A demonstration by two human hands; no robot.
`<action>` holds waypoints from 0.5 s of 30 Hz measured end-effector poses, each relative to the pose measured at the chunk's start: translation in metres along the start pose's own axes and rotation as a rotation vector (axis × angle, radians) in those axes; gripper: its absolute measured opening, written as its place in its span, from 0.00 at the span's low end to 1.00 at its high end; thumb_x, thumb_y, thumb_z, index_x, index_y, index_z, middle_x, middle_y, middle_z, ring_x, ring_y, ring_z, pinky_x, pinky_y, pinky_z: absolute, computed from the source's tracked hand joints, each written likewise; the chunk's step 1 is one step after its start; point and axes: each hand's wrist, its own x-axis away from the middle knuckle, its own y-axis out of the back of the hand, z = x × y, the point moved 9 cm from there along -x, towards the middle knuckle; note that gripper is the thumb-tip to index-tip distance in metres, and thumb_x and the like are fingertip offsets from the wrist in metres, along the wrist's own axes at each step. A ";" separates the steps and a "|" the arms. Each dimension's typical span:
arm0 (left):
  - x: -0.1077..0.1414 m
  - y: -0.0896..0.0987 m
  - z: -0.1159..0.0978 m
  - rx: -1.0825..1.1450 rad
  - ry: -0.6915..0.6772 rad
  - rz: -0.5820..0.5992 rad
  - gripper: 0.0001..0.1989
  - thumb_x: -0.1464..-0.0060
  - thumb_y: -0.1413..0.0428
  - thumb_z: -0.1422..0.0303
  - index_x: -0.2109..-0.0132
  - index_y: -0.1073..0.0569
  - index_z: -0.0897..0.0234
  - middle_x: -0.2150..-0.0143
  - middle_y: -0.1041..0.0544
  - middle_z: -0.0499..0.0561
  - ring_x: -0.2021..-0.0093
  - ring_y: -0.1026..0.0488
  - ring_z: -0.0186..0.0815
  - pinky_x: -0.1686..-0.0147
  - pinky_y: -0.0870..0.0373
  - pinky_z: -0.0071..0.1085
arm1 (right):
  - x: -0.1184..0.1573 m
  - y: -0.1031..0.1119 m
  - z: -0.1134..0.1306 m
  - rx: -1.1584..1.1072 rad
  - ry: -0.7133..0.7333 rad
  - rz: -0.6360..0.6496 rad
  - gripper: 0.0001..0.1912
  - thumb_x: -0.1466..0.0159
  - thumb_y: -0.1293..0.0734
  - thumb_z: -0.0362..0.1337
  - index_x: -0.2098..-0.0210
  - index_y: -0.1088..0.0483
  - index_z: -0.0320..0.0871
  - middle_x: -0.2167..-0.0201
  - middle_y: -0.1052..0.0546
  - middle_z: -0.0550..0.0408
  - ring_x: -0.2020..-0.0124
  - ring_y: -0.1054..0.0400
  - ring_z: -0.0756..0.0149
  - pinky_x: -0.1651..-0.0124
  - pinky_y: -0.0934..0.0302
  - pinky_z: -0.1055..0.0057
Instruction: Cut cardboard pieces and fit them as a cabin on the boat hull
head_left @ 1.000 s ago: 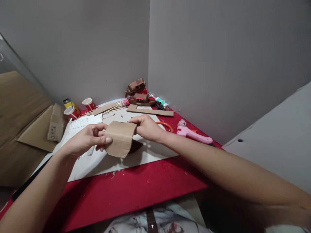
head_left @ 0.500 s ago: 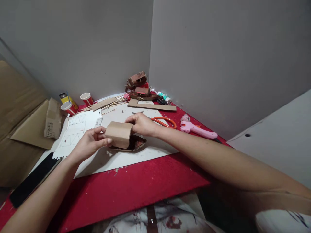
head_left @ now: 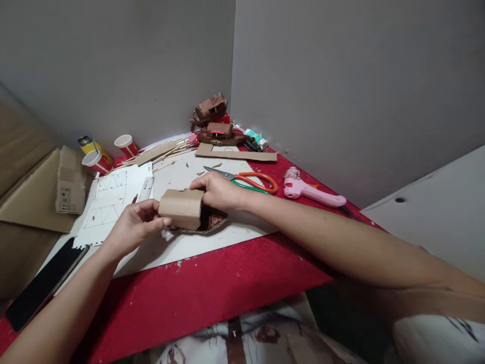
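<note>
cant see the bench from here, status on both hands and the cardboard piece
Left hand and right hand both holding curved cardboard piece. Piece over brown boat hull, can't tell if attached. Scissors lie beyond right hand, apart from the piece.

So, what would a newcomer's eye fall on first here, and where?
The curved cardboard piece over a small brown hull at centre, in the grip of the left hand and right hand. Then the pink glue gun at right on the red tabletop, with orange-and-green scissors left of it.
</note>
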 end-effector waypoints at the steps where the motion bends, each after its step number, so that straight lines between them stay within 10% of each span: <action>1: 0.000 0.001 0.000 -0.006 -0.005 -0.006 0.12 0.52 0.32 0.63 0.66 0.25 0.65 0.70 0.24 0.47 0.68 0.30 0.31 0.67 0.34 0.27 | 0.000 0.001 0.002 0.015 0.004 0.001 0.20 0.49 0.38 0.17 0.64 0.19 0.37 0.70 0.19 0.55 0.65 0.28 0.67 0.64 0.41 0.74; 15: 0.003 0.005 -0.003 -0.381 -0.032 -0.073 0.12 0.51 0.35 0.59 0.67 0.23 0.64 0.73 0.25 0.47 0.71 0.36 0.33 0.70 0.40 0.29 | 0.003 -0.001 0.008 0.309 0.078 0.044 0.21 0.49 0.36 0.20 0.61 0.20 0.42 0.67 0.19 0.53 0.65 0.30 0.64 0.64 0.44 0.73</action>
